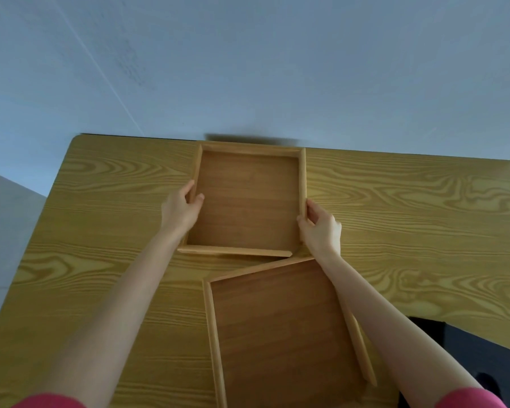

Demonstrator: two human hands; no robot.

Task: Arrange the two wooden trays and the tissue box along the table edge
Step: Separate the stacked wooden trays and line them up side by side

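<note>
Two wooden trays lie on the yellow wood-grain table (100,231). The far tray (249,201) sits with its back rim against the table's far edge by the wall. My left hand (180,209) grips its left rim, thumb inside. Its right rim is held by my right hand (320,228). The near tray (283,334) lies closer to me, turned slightly askew, its far corner almost touching the far tray; my right forearm crosses above it. No tissue box is in view.
A pale wall rises right behind the table's far edge. The table's left corner (77,139) is rounded, with grey floor beyond. A dark patch of floor (460,354) shows past the table's near right edge.
</note>
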